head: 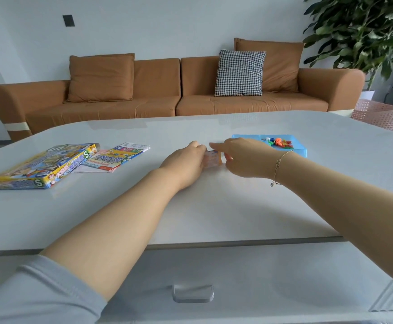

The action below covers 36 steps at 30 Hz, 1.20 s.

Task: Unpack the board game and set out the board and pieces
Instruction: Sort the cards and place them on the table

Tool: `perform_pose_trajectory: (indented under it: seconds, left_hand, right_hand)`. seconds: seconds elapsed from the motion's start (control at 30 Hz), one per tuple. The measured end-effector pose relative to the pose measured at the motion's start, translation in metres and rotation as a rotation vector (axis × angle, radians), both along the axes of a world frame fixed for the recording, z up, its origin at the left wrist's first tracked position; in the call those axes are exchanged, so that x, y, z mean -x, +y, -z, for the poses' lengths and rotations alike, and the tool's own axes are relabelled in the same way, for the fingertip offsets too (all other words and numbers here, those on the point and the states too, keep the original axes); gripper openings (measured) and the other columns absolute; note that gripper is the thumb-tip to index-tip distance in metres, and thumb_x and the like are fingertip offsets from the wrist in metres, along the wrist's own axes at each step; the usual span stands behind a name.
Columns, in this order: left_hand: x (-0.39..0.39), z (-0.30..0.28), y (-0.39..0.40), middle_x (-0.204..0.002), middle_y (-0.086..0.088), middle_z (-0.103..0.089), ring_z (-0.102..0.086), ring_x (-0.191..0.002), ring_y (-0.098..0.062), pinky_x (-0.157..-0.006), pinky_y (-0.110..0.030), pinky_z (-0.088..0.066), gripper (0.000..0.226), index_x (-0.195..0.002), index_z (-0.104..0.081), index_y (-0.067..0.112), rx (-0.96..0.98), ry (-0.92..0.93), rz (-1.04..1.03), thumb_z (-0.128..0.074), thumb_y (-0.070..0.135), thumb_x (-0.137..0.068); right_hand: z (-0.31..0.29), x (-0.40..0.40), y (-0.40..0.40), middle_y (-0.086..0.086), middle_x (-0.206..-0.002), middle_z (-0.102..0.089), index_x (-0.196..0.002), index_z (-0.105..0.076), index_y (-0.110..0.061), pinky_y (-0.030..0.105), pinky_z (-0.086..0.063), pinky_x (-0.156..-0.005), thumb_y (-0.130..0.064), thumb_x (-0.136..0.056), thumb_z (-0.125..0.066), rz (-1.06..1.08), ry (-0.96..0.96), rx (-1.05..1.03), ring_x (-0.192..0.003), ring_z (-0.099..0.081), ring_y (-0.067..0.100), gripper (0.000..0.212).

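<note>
A small stack of game cards [213, 159] stands on the white table [214, 206] at its middle. My left hand [182, 163] grips the stack's left side and my right hand [244, 157] holds its right side, forefinger stretched over the top. The colourful box lid [43, 166] lies at the left. A folded game board with paper sheets [114, 157] rests beside the lid. A blue box tray [296, 149] at the right holds several small coloured plastic pieces [279, 142] and a die.
A brown sofa [167, 99] with cushions runs behind the table. A pink plastic basket [382, 114] and a leafy plant [363, 31] stand at the far right. A drawer with a metal handle [193, 293] is in the table's near side.
</note>
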State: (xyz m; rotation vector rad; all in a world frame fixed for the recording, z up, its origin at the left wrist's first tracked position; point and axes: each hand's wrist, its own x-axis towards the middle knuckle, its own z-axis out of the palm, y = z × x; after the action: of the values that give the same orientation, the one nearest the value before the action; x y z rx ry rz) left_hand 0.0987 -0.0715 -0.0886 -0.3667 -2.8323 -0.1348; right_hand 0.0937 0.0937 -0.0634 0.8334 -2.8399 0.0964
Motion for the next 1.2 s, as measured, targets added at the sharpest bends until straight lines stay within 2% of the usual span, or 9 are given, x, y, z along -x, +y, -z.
perform_pose_trajectory:
  seconds: [0.1,0.23,0.37,0.47,0.57,0.7,0.87,1.03,1.2]
  left_hand:
    - [-0.001,-0.001,0.003,-0.107,-0.012,-0.044,-0.049,-0.081,-0.033,-0.065,-0.036,-0.033,0.017,-0.107,-0.049,0.008,0.069,0.046,-0.032,-0.036,0.015,-0.097]
    - [0.003,0.002,0.002,-0.107,-0.012,-0.045,-0.055,-0.089,-0.036,-0.069,-0.037,-0.040,0.018,-0.106,-0.051,0.008,0.033,0.035,-0.011,-0.037,0.015,-0.097]
    - [0.001,0.001,0.002,-0.105,-0.012,-0.044,-0.053,-0.090,-0.035,-0.074,-0.037,-0.041,0.020,-0.104,-0.051,0.005,-0.065,-0.022,0.027,-0.036,0.016,-0.097]
    - [0.000,0.002,0.004,-0.110,-0.014,-0.043,-0.053,-0.092,-0.037,-0.073,-0.037,-0.039,0.020,-0.108,-0.049,0.005,-0.042,-0.033,0.019,-0.036,0.016,-0.097]
    - [0.002,0.003,0.003,-0.114,-0.015,-0.043,-0.054,-0.096,-0.038,-0.071,-0.036,-0.036,0.019,-0.111,-0.046,0.006,0.009,-0.024,0.001,-0.035,0.015,-0.097]
    - [0.004,0.000,0.005,-0.120,-0.011,-0.043,-0.054,-0.103,-0.036,-0.073,-0.036,-0.034,0.025,-0.114,-0.043,0.010,0.041,-0.041,-0.052,-0.030,0.026,-0.100]
    - [0.005,0.000,0.006,-0.122,-0.010,-0.041,-0.054,-0.105,-0.035,-0.073,-0.035,-0.033,0.026,-0.119,-0.041,0.010,0.083,-0.049,-0.089,-0.030,0.024,-0.100]
    - [0.006,0.002,0.003,-0.115,-0.011,-0.043,-0.054,-0.097,-0.036,-0.069,-0.035,-0.034,0.020,-0.112,-0.043,0.010,0.064,-0.002,-0.066,-0.033,0.022,-0.099]
    - [0.007,0.003,0.004,-0.115,-0.013,-0.041,-0.054,-0.096,-0.038,-0.072,-0.037,-0.036,0.022,-0.113,-0.044,0.006,0.043,-0.028,-0.031,-0.036,0.021,-0.099]
  right_hand:
    - [-0.001,0.004,0.003,0.009,-0.106,-0.055,-0.114,-0.051,-0.010,0.030,-0.039,-0.055,-0.010,-0.086,-0.040,0.124,0.010,0.005,-0.085,-0.052,0.027,0.030]
    - [0.010,0.007,0.000,0.006,-0.107,-0.057,-0.108,-0.061,-0.011,0.023,-0.025,-0.048,-0.015,-0.092,-0.037,0.063,-0.029,-0.082,-0.083,-0.051,0.022,0.030]
    - [0.012,0.008,-0.006,0.008,-0.105,-0.056,-0.105,-0.060,-0.008,0.023,-0.025,-0.049,-0.012,-0.091,-0.037,0.043,-0.017,-0.051,-0.080,-0.049,0.022,0.028]
    - [0.012,0.010,-0.003,0.005,-0.102,-0.056,-0.103,-0.061,-0.012,0.025,-0.025,-0.049,-0.015,-0.090,-0.038,0.079,-0.026,-0.034,-0.082,-0.052,0.023,0.027]
    - [0.007,0.006,-0.002,0.004,-0.100,-0.050,-0.093,-0.051,-0.009,0.026,-0.025,-0.049,-0.017,-0.088,-0.042,0.121,0.021,0.012,-0.084,-0.049,0.024,0.013]
    - [0.010,-0.001,-0.010,0.005,-0.104,-0.049,-0.109,-0.049,-0.011,0.028,-0.020,-0.048,-0.012,-0.087,-0.041,0.065,0.101,0.063,-0.090,-0.053,0.028,0.024]
    - [0.013,0.003,-0.014,0.005,-0.107,-0.052,-0.113,-0.052,-0.013,0.030,-0.028,-0.055,-0.011,-0.085,-0.041,0.053,0.105,0.102,-0.098,-0.056,0.030,0.031]
    - [0.011,0.006,-0.010,0.006,-0.104,-0.051,-0.094,-0.050,-0.010,0.026,-0.022,-0.049,-0.012,-0.086,-0.041,0.115,0.045,0.122,-0.090,-0.052,0.028,0.013]
    - [0.019,0.012,-0.013,0.008,-0.108,-0.051,-0.106,-0.063,-0.010,0.028,-0.033,-0.058,-0.019,-0.092,-0.040,0.100,-0.025,0.084,-0.093,-0.056,0.028,0.028]
